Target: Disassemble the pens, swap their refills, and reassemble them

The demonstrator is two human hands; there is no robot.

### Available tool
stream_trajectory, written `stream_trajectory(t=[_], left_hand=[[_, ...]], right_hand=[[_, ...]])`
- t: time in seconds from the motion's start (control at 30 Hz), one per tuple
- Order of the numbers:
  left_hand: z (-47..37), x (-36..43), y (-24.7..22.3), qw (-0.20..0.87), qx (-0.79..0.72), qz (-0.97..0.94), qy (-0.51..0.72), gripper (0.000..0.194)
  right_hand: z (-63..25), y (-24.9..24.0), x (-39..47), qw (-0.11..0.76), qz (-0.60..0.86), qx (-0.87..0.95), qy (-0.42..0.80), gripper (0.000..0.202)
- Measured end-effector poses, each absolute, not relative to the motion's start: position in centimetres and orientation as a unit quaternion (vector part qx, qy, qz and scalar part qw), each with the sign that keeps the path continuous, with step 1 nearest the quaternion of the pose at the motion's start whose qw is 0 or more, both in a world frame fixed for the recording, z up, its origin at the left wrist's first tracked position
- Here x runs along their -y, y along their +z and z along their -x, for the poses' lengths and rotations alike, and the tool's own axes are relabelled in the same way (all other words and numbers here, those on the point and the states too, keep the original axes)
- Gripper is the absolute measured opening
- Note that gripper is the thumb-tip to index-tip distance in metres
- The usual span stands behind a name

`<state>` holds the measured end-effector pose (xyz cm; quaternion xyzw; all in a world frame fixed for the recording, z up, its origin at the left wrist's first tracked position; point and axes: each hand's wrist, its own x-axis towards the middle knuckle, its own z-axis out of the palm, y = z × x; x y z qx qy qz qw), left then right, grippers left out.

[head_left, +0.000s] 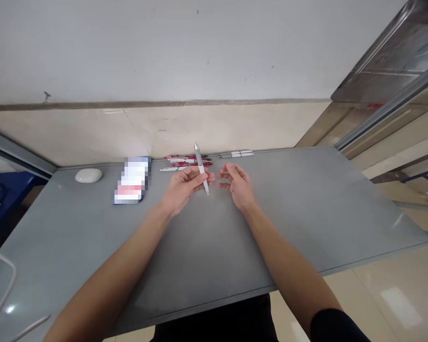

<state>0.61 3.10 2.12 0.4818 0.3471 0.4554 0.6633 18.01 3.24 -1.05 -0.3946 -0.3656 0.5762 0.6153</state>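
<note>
A white and grey pen [200,164] is pinched between the thumb and fingers of my left hand [185,186], standing nearly upright with a slight tilt. Just to its right, my right hand [238,184] is raised with curled fingers apart and nothing between them. Behind my left hand lies a loose pile of red and white pens [178,161], partly covered by that hand. A smaller group of white and grey pens [236,154] rests at the back edge, beyond my right hand.
On the left of the grey table [214,256] are a phone [131,180] with a blurred screen and a white rounded case [89,175]. A white cable [10,280] crosses the near left corner. A tiled wall [214,126] borders the back edge.
</note>
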Motion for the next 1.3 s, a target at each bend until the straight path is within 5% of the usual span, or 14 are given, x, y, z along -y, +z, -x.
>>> stream_trajectory(t=[0.33,0.57,0.73,1.1,1.3], left_hand=[[-2.7,-1.2,1.5,0.618,-0.325,-0.320,0.641,0.024],[-2.8,-0.6,0.6,0.614,-0.339,-0.360,0.615,0.022],[-1.7,-0.5,0.0,0.581,-0.424,-0.448,0.531,0.038],[2.9,-1.6,-1.3,0.129,-0.480,-0.828,0.258,0.030],[2.6,-1.6,-2.4,0.034,-0.496,-0.844,0.202,0.040]], right_hand=[[-17.3,-0.8,-2.4,0.513,0.426,0.496,0.556,0.033],[-17.5,-0.7,-2.4,0.563,0.418,0.448,0.554,0.030],[-17.3,-0.8,-2.6,0.634,0.364,0.343,0.590,0.025],[-18.0,-0.5,-3.9,0.727,0.239,0.100,0.636,0.015],[-17.7,-0.7,-3.7,0.736,0.213,0.103,0.634,0.035]])
